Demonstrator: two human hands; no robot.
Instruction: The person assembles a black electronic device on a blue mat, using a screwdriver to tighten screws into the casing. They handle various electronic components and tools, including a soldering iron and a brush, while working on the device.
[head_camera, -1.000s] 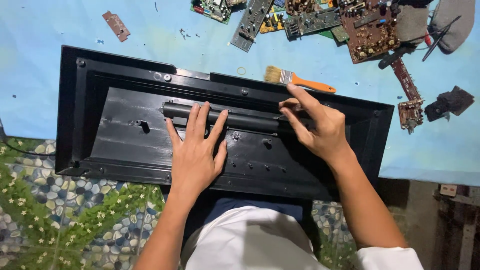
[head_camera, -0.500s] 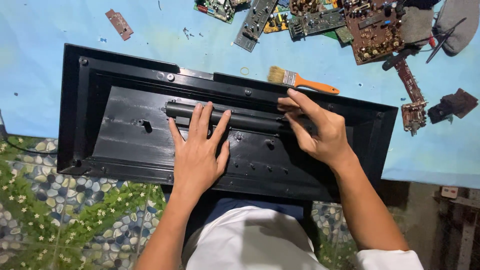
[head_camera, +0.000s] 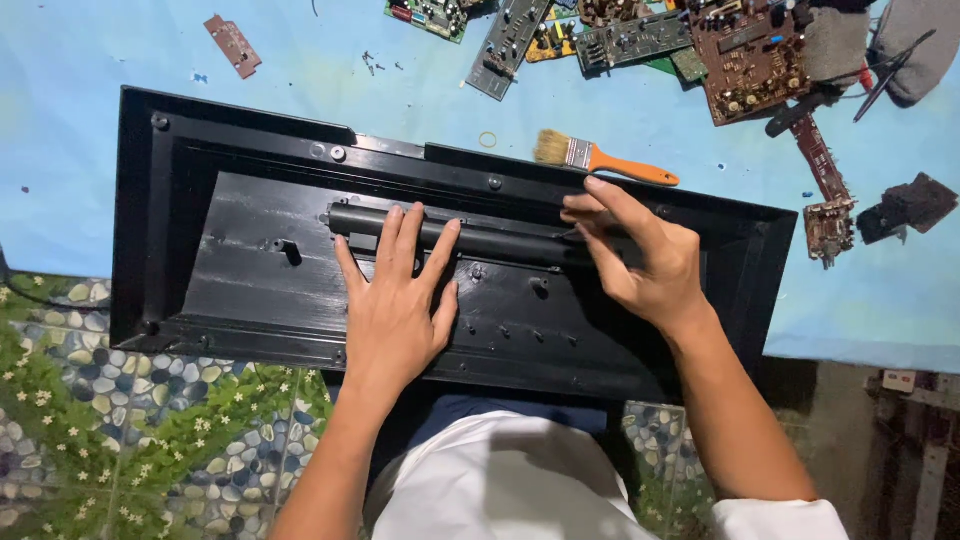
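Observation:
A large black plastic casing (head_camera: 240, 280) lies flat in front of me, its inner side up, with screw posts and ribs showing. Across its middle runs a long black bar (head_camera: 500, 240). My left hand (head_camera: 395, 305) rests palm down on the casing, fingers spread, their tips laid over the bar. My right hand (head_camera: 635, 255) is at the bar's right end, fingers curled and pinching there; what they pinch is hidden.
A paintbrush with an orange handle (head_camera: 600, 158) lies just beyond the casing on the blue sheet (head_camera: 100, 60). Several circuit boards (head_camera: 620, 35) and dark parts (head_camera: 905, 205) are scattered at the far side and right. Pebble-patterned floor (head_camera: 110, 440) is at the lower left.
Both hands stay on the bar with only small shifts; the right hand's fingers have drawn closer together at the bar's right end. The view has shifted slightly.

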